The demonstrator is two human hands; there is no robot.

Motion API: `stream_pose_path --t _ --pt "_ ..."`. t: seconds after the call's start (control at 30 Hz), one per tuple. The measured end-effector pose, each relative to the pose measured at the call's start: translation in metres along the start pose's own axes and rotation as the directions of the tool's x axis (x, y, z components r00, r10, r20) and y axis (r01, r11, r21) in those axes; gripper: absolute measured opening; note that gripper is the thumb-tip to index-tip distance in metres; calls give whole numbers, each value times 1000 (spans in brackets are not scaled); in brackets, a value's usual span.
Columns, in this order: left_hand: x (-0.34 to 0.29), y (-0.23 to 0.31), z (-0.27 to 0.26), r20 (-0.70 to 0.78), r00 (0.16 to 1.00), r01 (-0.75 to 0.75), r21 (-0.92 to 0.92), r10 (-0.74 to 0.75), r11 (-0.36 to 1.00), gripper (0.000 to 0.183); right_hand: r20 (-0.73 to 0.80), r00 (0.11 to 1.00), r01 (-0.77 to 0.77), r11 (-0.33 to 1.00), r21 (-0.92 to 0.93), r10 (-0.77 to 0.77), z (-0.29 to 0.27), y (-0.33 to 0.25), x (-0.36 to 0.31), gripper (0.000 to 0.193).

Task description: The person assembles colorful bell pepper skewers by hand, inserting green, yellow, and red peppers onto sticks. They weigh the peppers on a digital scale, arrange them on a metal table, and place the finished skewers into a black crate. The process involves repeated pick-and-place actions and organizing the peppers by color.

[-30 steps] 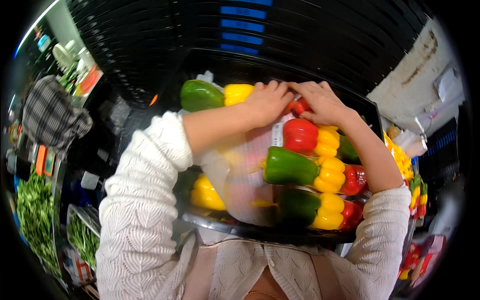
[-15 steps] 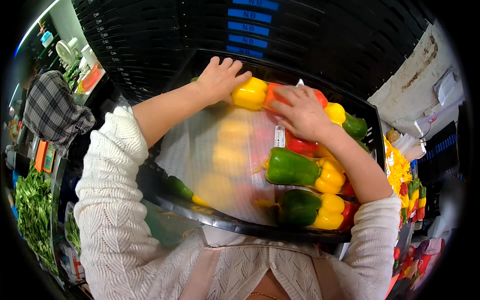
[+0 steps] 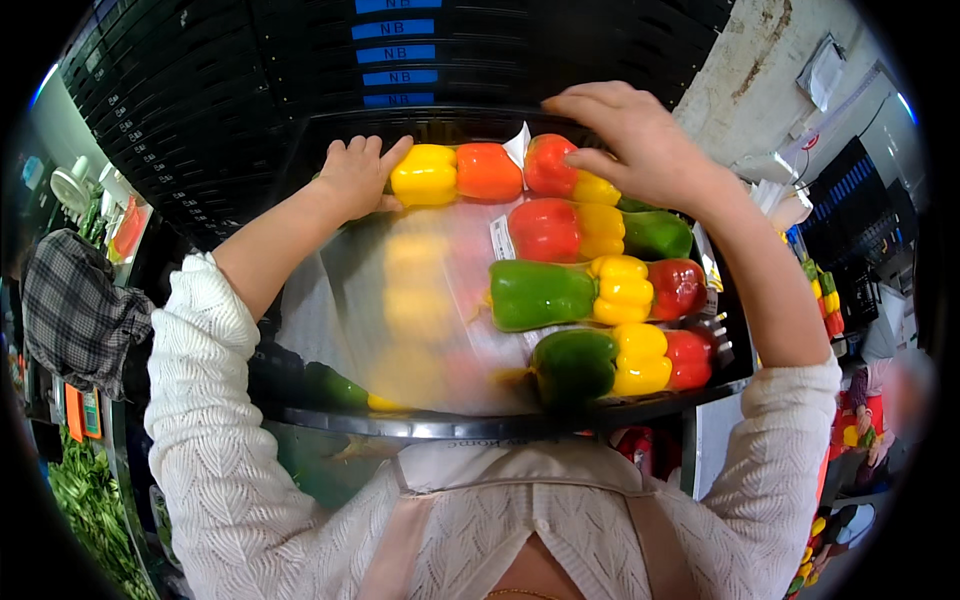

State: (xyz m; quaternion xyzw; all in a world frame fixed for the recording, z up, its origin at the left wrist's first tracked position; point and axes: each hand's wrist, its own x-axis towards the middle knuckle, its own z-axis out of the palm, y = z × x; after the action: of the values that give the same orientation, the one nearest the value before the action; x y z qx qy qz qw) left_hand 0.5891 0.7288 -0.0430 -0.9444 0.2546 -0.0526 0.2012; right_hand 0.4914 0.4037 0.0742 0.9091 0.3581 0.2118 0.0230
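My left hand [image 3: 355, 178] curls round the left end of a wrapped bell pepper pack [image 3: 428, 175] at the far side of a black crate [image 3: 430, 424]; its yellow and orange peppers show. At the far right, my right hand [image 3: 645, 140] reaches over another pack, with a red pepper [image 3: 549, 165]. Its fingers are stretched out, with the thumb apart over the red pepper. Nearer me lie several three-colour packs, including one with a green pepper [image 3: 542, 296]. A translucent whitish sheet [image 3: 345, 310] covers the crate's left part, with yellow and red peppers blurred beneath it.
Stacked black crates [image 3: 300, 60] with blue labels rise behind. At left are a person in a checked head covering [image 3: 80, 300], leafy greens [image 3: 95, 500] and an orange device [image 3: 75, 412]. People and more peppers [image 3: 832, 300] appear at right.
My right hand has left the orange pepper and moved to the pack on its right. My left hand stays at the yellow pepper's end. The whole view has shifted, showing more of the right side.
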Motion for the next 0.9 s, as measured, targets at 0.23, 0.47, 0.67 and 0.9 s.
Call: stream_pose_path --t 0.23,0.47,0.67,0.9 --pt "-33 15 -43 -181 950 -295 -257 255 920 66 11 951 -307 942 133 308 -38 -16 -120 44" --pt "-106 39 -22 604 648 -385 -267 465 883 65 1 473 -824 442 356 881 -89 -29 -309 39" --pt "-130 29 -33 786 539 -251 -193 303 948 62 98 275 -906 224 359 956 -38 -40 -437 37" --pt "-88 81 -122 149 978 -92 -308 144 947 38 186 50 -859 -53 509 981 7 -139 -679 29"
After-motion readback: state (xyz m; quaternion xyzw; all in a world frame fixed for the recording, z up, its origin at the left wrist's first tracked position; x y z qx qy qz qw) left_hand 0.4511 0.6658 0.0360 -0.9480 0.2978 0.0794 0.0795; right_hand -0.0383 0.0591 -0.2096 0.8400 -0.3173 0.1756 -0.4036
